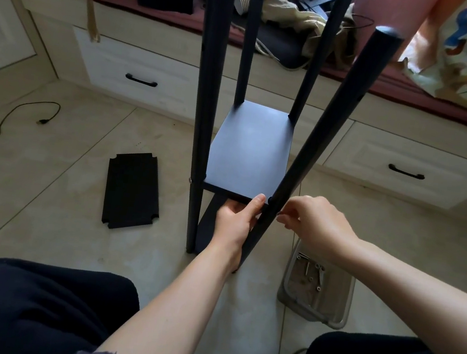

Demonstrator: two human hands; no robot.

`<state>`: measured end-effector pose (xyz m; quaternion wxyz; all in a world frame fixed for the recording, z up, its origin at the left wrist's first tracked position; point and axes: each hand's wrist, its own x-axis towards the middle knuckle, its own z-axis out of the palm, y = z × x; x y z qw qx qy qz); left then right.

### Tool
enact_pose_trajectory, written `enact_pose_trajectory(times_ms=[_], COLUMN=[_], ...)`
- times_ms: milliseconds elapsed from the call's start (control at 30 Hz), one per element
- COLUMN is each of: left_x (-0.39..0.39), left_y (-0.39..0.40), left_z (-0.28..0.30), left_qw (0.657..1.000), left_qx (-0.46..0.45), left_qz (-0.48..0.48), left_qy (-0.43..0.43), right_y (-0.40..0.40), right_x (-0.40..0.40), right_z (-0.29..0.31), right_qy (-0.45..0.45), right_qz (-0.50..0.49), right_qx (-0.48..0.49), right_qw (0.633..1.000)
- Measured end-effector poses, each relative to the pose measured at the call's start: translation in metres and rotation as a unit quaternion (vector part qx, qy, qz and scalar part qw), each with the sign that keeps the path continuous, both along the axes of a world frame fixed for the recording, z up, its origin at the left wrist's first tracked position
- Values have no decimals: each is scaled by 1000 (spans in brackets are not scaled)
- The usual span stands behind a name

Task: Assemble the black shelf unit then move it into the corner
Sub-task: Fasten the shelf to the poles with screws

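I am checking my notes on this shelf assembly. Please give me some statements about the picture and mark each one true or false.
1. The left hand holds the front edge of the fitted shelf board. True.
2. A spare shelf panel leans against the drawers. False: it lies flat on the floor, left of the unit.
3. The right hand has its fingertips at the front right post. True.
4. The clear container on the floor holds screws. True.
5. Only two posts stand upright. False: four posts are visible.
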<state>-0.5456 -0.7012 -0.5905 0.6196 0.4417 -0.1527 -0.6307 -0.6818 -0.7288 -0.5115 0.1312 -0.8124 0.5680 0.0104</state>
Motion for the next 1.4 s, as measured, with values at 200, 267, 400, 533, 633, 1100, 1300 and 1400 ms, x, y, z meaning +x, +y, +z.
enact_pose_trajectory(times_ms=[200,267,400,533,633,1100,1300,1400], left_x=[0,0,2,7,9,5,11,11], left_y=[0,1,4,9,25,4,5,5], left_z=[2,5,12,17,19,15,4,-1], left_qw=[1000,1000,999,978,863,604,553,540], left_qx=[11,16,30,75,52,-114,-158,-175], left_qz=[-2,-3,-4,-9,22,-53,-28,4], left_qy=[-13,-12,-42,-192,-502,-787,-818,-824], right_y=[-8,-11,-18,-25,-25,-25,-22,-21], right_x=[-3,-6,-10,-12,-14,-11,-31,-53], right_z=[4,-3,-14,-15,-15,-11,-21,-41], right_qy=[32,26,-111,-202,-210,-240,-207,-139], right_qz=[27,39,66,107,100,94,56,40], right_qx=[-27,-49,-38,-10,-16,-8,51,98], right_qw=[999,998,991,974,972,966,975,985])
